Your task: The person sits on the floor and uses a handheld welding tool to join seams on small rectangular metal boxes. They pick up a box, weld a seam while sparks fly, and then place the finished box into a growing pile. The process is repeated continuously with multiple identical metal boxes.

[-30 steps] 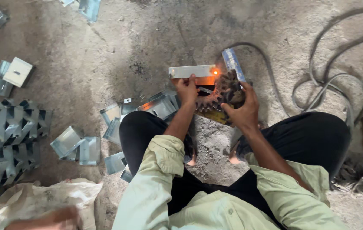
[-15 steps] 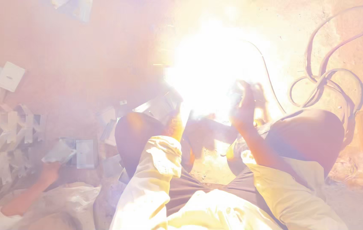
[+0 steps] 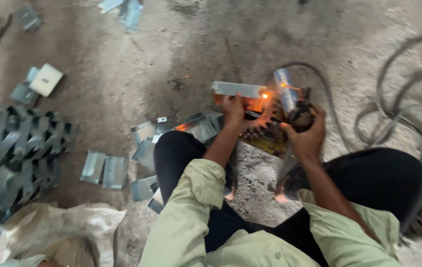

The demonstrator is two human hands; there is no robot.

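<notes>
I squat on a concrete floor in dark trousers and a pale green shirt. My left hand [image 3: 233, 108] presses on a short grey metal channel piece [image 3: 238, 89] that lies on a toothed gear-like block [image 3: 263, 123]. My right hand [image 3: 306, 133] grips a dark welding electrode holder [image 3: 297, 112] with a cable running off behind it. A small orange glow [image 3: 265, 96] sits at the right end of the channel piece, close to a second upright metal piece [image 3: 284, 90].
Bent metal brackets lie beside my left knee [image 3: 146, 133] and in a stacked pile [image 3: 18, 143] at the left. Loose plates [image 3: 104, 170] lie nearby. Looped cables [image 3: 399, 113] lie at the right. A pale sack [image 3: 57, 232] sits at the bottom left.
A second ago only a small glow showed; half a second ago a bright arc flash washed out the view. Now the flash is gone and a small orange glow remains. Hands stay put.
</notes>
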